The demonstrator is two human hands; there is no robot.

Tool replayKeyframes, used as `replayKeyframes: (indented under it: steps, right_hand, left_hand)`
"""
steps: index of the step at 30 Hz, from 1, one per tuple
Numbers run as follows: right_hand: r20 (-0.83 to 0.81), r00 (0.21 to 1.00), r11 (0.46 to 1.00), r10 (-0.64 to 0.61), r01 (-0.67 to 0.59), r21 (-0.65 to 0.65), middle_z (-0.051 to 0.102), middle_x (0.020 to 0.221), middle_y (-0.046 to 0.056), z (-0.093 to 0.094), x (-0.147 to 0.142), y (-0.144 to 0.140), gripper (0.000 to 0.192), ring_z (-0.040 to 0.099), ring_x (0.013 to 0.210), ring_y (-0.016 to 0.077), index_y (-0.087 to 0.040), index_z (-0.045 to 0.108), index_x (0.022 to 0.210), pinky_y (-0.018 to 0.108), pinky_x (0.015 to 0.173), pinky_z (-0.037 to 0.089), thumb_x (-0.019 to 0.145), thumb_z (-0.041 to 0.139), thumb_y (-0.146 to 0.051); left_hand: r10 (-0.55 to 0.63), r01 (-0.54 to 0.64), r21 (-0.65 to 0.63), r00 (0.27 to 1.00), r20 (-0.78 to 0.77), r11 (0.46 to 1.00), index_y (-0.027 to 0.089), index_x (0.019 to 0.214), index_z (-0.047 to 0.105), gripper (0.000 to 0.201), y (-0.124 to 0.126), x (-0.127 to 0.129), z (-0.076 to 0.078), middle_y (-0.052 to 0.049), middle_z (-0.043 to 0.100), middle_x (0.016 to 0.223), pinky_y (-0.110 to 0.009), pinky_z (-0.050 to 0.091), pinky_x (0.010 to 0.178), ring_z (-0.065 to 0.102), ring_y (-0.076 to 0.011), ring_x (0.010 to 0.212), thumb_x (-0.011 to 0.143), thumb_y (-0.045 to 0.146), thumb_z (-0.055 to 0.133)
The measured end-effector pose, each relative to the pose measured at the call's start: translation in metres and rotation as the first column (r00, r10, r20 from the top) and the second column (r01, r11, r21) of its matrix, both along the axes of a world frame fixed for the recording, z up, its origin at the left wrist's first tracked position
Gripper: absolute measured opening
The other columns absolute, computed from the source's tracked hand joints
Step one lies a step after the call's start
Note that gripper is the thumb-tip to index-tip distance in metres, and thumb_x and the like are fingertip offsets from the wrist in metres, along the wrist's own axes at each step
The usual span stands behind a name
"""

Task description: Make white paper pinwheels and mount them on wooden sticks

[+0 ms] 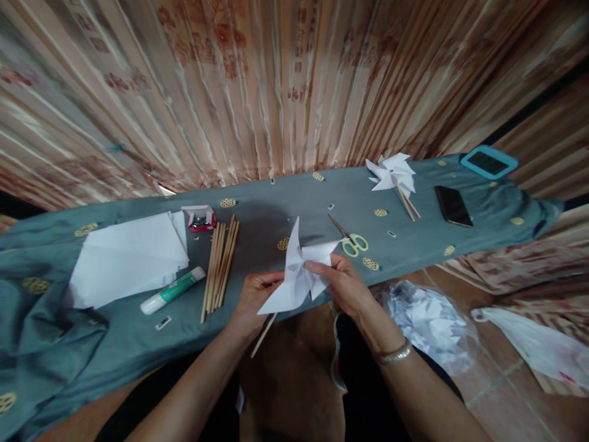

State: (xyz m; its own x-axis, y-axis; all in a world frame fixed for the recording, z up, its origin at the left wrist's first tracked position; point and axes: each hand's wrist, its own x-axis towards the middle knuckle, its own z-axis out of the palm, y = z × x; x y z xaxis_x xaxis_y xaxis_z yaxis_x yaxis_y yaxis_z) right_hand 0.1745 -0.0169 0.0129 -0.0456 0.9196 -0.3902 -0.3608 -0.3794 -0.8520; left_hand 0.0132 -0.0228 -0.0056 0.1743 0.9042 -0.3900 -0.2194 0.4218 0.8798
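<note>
A white paper pinwheel point(297, 279) is held between both hands above the front edge of the table. Its thin wooden stick point(263, 336) juts out below the blades, toward me. My left hand point(257, 298) is closed on the pinwheel from the left, with its fingertips partly behind the paper. From the right, my right hand point(347, 283) grips it, thumb pressed near the centre of the blades. Just beyond that hand lie scissors point(353, 244) with light green handles.
On the left are white paper sheets point(133, 258), a glue stick point(172, 290), wooden sticks point(219, 267) and a small red box of pins point(201, 218). Finished pinwheels point(393, 173), a phone point(453, 205) and a blue-framed device point(489, 161) lie right. A plastic bag of paper point(427, 322) sits on the floor.
</note>
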Motion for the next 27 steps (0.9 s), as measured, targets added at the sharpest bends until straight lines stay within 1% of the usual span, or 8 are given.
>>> replayKeyframes:
  steps: [4, 8, 12, 17, 20, 23, 27]
  right_hand:
    - [-0.023, 1.000, 1.000, -0.003, 0.003, 0.002, 0.075, 0.065, 0.001, -0.003, -0.004, -0.001, 0.029, 0.062, 0.052, 0.0128, -0.019, 0.075, 0.075, 0.023, 0.051, 0.047, 0.053, 0.086, -0.034]
    - [-0.040, 0.999, 1.000, -0.007, 0.008, 0.012, 0.074, 0.063, 0.000, -0.002, -0.006, 0.000, 0.026, 0.063, 0.053, 0.0125, -0.018, 0.075, 0.074, 0.024, 0.055, 0.049, 0.056, 0.085, -0.034]
    - [-0.050, 0.998, 1.000, -0.025, 0.026, 0.004, 0.074, 0.063, -0.001, -0.001, -0.007, 0.001, 0.027, 0.063, 0.052, 0.0124, -0.018, 0.073, 0.073, 0.024, 0.056, 0.049, 0.055, 0.085, -0.034]
    - [-0.034, 0.999, 1.000, -0.024, 0.024, 0.000, 0.073, 0.060, 0.000, -0.002, -0.007, 0.002, 0.030, 0.063, 0.051, 0.0127, -0.017, 0.073, 0.072, 0.023, 0.052, 0.048, 0.054, 0.086, -0.036]
    - [-0.042, 0.999, 1.000, -0.015, 0.015, 0.005, 0.074, 0.063, 0.000, -0.002, -0.007, 0.002, 0.030, 0.064, 0.052, 0.0135, -0.017, 0.073, 0.072, 0.024, 0.055, 0.050, 0.054, 0.087, -0.037]
    - [-0.042, 0.999, 1.000, -0.009, 0.009, 0.003, 0.075, 0.066, 0.001, -0.001, -0.007, 0.001, 0.030, 0.067, 0.056, 0.0156, -0.018, 0.073, 0.071, 0.027, 0.059, 0.052, 0.054, 0.087, -0.038]
    - [-0.036, 0.999, 1.000, -0.013, 0.013, -0.006, 0.076, 0.071, 0.003, -0.001, -0.007, 0.000, 0.032, 0.069, 0.063, 0.0185, -0.018, 0.074, 0.073, 0.029, 0.061, 0.053, 0.054, 0.088, -0.039]
  left_hand:
    - [0.059, -0.057, -0.044, 0.997, 0.059, 0.997, 0.014, 0.069, 0.079, 0.034, -0.003, 0.004, -0.001, -0.006, 0.073, 0.062, -0.026, 0.047, 0.057, 0.060, -0.0156, 0.054, 0.043, 0.033, 0.089]
    - [0.085, -0.078, -0.060, 0.990, 0.116, 0.995, 0.014, 0.065, 0.078, 0.037, -0.004, 0.008, 0.003, -0.005, 0.071, 0.059, -0.026, 0.047, 0.057, 0.058, -0.0146, 0.052, 0.038, 0.034, 0.092]
    - [0.079, -0.071, -0.061, 0.987, 0.141, 0.996, 0.013, 0.064, 0.077, 0.037, -0.004, 0.011, 0.003, -0.003, 0.070, 0.057, -0.025, 0.045, 0.056, 0.055, -0.0119, 0.050, 0.041, 0.038, 0.091]
    - [0.106, -0.099, -0.054, 0.984, 0.146, 0.994, 0.013, 0.065, 0.076, 0.032, -0.002, 0.012, -0.003, -0.002, 0.069, 0.058, -0.024, 0.045, 0.060, 0.056, -0.0127, 0.056, 0.046, 0.036, 0.089]
    - [0.134, -0.128, -0.049, 0.981, 0.138, 0.991, 0.013, 0.063, 0.075, 0.030, -0.002, 0.011, -0.006, -0.002, 0.069, 0.058, -0.025, 0.045, 0.060, 0.056, -0.0129, 0.056, 0.046, 0.032, 0.088]
    - [0.150, -0.146, -0.041, 0.981, 0.125, 0.988, 0.013, 0.064, 0.074, 0.024, -0.003, 0.010, -0.007, -0.001, 0.069, 0.061, -0.026, 0.046, 0.062, 0.056, -0.0135, 0.058, 0.050, 0.029, 0.086]
    - [0.168, -0.166, -0.021, 0.980, 0.105, 0.986, 0.016, 0.064, 0.073, 0.024, -0.003, 0.009, -0.007, -0.004, 0.071, 0.065, -0.028, 0.047, 0.062, 0.058, -0.0168, 0.061, 0.049, 0.029, 0.086]
